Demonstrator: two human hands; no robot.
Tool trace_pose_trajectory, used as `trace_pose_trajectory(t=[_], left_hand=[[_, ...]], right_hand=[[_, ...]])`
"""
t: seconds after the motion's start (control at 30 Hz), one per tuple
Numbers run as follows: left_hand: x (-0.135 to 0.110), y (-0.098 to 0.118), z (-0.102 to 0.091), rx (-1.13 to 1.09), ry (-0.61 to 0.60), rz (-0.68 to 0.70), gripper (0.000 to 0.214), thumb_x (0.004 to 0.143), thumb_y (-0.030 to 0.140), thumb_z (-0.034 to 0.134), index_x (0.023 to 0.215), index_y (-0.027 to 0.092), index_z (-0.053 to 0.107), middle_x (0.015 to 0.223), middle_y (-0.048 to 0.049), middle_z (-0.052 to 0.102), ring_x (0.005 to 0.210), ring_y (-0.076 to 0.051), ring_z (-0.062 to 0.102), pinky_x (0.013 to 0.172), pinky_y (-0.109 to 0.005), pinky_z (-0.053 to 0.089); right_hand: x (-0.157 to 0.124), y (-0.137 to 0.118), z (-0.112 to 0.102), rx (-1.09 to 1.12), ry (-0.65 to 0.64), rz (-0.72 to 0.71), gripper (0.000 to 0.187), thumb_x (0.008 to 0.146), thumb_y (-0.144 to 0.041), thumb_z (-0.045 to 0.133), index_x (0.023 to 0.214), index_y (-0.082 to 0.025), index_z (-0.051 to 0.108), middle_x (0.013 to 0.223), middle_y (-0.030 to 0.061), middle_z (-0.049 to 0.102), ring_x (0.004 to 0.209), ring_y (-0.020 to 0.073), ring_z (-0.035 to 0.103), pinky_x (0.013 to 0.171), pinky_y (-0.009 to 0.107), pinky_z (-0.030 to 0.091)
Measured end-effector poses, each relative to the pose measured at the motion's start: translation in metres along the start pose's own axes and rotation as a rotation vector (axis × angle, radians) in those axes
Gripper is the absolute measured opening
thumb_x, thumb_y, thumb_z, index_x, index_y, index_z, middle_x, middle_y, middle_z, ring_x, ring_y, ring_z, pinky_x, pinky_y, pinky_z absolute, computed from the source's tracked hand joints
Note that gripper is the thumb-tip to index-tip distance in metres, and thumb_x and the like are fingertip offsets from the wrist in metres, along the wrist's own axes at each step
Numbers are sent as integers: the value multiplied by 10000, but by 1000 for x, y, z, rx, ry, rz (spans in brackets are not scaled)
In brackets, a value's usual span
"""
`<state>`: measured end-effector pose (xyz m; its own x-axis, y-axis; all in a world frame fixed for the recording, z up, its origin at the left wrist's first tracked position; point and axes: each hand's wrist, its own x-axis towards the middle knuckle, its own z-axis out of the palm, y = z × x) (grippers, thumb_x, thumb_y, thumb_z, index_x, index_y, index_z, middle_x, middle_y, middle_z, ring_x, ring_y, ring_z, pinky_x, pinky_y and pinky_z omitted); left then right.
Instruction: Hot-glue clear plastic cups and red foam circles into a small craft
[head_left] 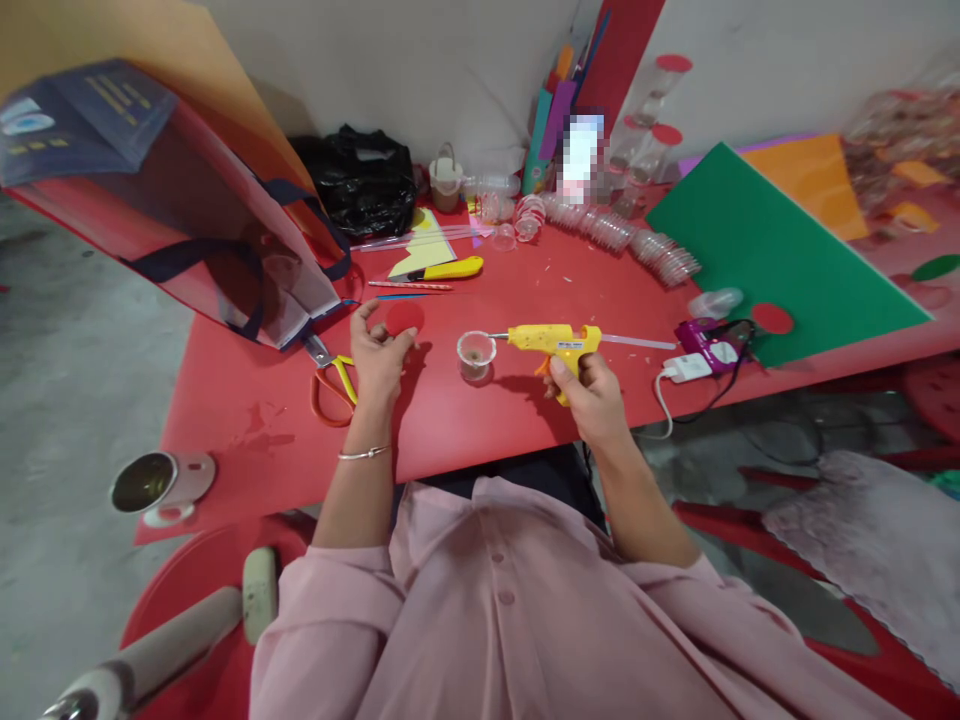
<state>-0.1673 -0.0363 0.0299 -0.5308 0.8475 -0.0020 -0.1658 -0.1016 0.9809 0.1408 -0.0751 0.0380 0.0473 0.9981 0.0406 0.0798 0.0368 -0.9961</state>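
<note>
My right hand (pixel 589 390) grips the handle of a yellow glue gun (pixel 555 342), whose nozzle points left and nearly touches the rim of a small clear plastic cup (pixel 475 354) standing on the red table (pixel 465 420). A glue stick pokes out of the gun's back. My left hand (pixel 377 352) pinches a red paper disc (pixel 405 318) at its edge, just left of the cup. Yellow-handled scissors (pixel 334 375) lie beside my left wrist.
A large red and orange bag (pixel 187 220) stands at the left. A yellow utility knife (pixel 450 269), rows of clear lids (pixel 637 240), a green sheet (pixel 772 255), a black bag (pixel 364 180) and a white plug with cable (pixel 686 368) lie around. A metal cup (pixel 154 482) sits at the table's left corner.
</note>
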Motion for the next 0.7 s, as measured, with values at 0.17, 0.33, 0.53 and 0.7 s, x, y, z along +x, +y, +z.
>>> trace_pose_trajectory(t=[0.17,0.33,0.53,0.7], left_hand=[[-4,5,3,-180,-148,-145,327,653,204,792,916,236,600,681,44,621,562,-128,667,421,-194,410],[-4,14,0,-263,-180,-224,263,738,291,806,848,249,571,798,-35,708,649,-155,684,437,-214,426],[-2,16,-5,-315,-230,-286,371,853,529,749,1093,263,648,1145,-105,787,710,-164,711,449,-246,454],[-5,12,-3,-296,-294,-336,549,900,569,715,1378,312,630,1130,-96,783,833,-209,774,494,-248,498]], right_hand=[[-3,-8,3,-72,11,-25,471,907,-681,808,1059,-257,671,873,6,782,663,153,698,670,325,583],[-5,-12,6,-144,14,-52,477,914,-671,801,1121,-260,678,915,20,798,716,173,713,715,342,583],[-4,-12,6,-239,42,-69,461,917,-680,788,1087,-265,682,847,6,766,694,181,674,690,348,542],[-4,-15,1,-309,74,-98,451,925,-697,766,1027,-267,672,759,-19,707,639,167,621,641,333,491]])
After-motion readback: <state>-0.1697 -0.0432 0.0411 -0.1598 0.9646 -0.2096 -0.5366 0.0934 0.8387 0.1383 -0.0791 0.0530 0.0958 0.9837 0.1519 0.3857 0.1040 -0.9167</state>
